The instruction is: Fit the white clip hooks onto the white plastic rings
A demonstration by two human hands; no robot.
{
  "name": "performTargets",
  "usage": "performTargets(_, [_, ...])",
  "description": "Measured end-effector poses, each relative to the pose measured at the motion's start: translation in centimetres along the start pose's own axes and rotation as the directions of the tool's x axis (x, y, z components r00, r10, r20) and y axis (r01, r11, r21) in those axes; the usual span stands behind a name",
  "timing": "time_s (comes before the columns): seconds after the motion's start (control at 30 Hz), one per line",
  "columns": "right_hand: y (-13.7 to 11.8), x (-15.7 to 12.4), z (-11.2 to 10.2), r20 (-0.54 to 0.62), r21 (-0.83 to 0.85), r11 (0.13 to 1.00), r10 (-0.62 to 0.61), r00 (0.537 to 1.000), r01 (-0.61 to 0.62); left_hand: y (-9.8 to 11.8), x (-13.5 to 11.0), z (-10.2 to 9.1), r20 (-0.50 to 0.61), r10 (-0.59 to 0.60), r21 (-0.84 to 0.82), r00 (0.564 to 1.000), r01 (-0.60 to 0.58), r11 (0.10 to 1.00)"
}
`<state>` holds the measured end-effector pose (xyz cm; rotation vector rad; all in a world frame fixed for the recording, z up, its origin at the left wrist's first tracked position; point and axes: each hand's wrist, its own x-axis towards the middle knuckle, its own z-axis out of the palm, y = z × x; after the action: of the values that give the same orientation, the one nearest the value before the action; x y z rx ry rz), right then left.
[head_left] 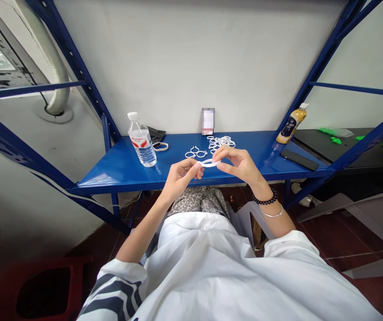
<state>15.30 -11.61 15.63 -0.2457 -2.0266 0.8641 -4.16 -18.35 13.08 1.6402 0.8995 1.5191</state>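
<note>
White ring [210, 165], between both hands [240, 164], pinched either side

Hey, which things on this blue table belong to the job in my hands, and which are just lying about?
Seems part of the job:
white ring, held by left hand and right hand
loose white rings
piled white rings

Probably just lying about:
water bottle
amber drink bottle
flat black phone
pale band
upright phone, though its use is unclear
</note>
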Motion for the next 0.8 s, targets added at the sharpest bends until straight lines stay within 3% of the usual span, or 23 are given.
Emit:
performTargets(0.17, [-0.5,-0.2,-0.2,0.023,-0.061,0.997,-0.05,0.999,0.051,0.4,-0.4,0.1,0.03,0.074,0.146,0.997,-0.078,0.986])
performTargets(0.43, [-0.8,-0.2,-0.2,0.129,-0.098,0.993,0.077,0.989,-0.064,0.3,-0.2,-0.1,0.006,0.19,0.343,0.982,-0.18,0.922])
performTargets(0.63, [-1.1,-0.6,0.5,0.172,-0.338,0.941,0.093,0.981,-0.03,-0.5,0.0,-0.4,0.013,0.34,0.547,0.94,-0.292,0.785])
performTargets(0.8, [-1.1,-0.6,0.7,0.169,-0.412,0.911,0.065,0.983,0.011,-1.2,0.2,-0.8,0.064,0.449,0.66,0.891,-0.376,0.651])
